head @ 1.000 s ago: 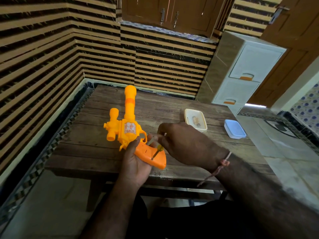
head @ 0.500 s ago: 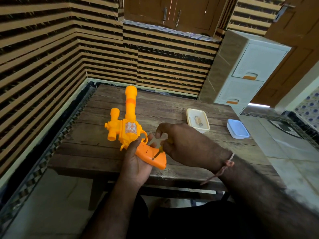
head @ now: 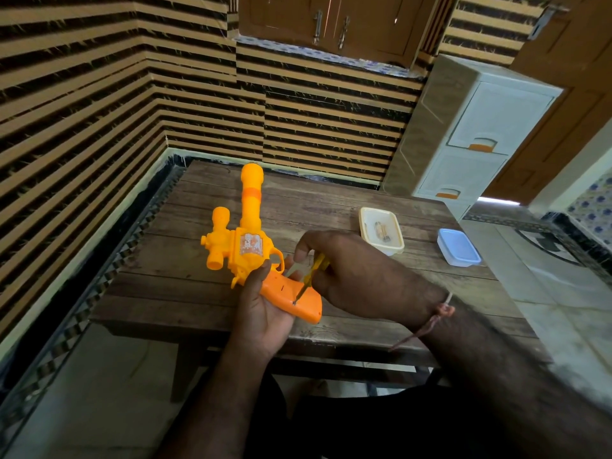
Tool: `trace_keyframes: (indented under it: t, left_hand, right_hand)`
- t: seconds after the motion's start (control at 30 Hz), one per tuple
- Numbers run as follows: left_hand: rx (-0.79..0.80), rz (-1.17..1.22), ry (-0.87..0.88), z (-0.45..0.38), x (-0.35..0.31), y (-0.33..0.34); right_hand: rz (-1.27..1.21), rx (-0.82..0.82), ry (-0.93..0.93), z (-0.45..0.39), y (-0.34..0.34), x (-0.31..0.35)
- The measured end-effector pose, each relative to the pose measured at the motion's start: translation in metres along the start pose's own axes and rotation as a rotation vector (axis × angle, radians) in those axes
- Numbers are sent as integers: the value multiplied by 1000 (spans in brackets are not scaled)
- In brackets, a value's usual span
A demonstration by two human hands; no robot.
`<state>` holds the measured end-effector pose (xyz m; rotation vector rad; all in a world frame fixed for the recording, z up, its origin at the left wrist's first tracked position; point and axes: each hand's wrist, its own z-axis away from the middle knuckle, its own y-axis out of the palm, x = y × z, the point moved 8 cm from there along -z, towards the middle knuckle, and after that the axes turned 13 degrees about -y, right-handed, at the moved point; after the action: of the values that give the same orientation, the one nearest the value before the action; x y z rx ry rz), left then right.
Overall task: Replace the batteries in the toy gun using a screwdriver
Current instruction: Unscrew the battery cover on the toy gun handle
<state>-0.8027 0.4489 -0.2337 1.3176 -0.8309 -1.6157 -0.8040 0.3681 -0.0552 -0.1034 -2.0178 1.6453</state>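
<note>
An orange toy gun (head: 246, 241) lies over the front part of the wooden table (head: 185, 279), barrel pointing away from me. My left hand (head: 261, 309) grips it from below at the darker orange handle (head: 291, 298). My right hand (head: 357, 276) is shut on a small screwdriver (head: 309, 276) with a yellow handle. The screwdriver's metal tip rests on a screw spot on the side of the handle. A cream open tub (head: 382, 230) on the table holds batteries.
A blue-lidded plastic tub (head: 458, 246) sits near the table's right edge. A white drawer cabinet (head: 477, 134) stands behind the table at the right. Striped walls close in the left and back sides. Tiled floor lies to the right.
My right hand has shifted its grip slightly, and the screwdriver tip stays on the handle. The gun and my left hand have hardly moved.
</note>
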Motion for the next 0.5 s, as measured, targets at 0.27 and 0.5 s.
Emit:
trace_keyframes:
  t: [0.27, 0.5]
  left_hand:
    - [0, 8, -6, 4, 0, 4]
    - [19, 30, -4, 2, -2, 1]
  right_hand:
    - [141, -13, 18, 3, -7, 0]
    - [27, 17, 43, -1, -2, -4]
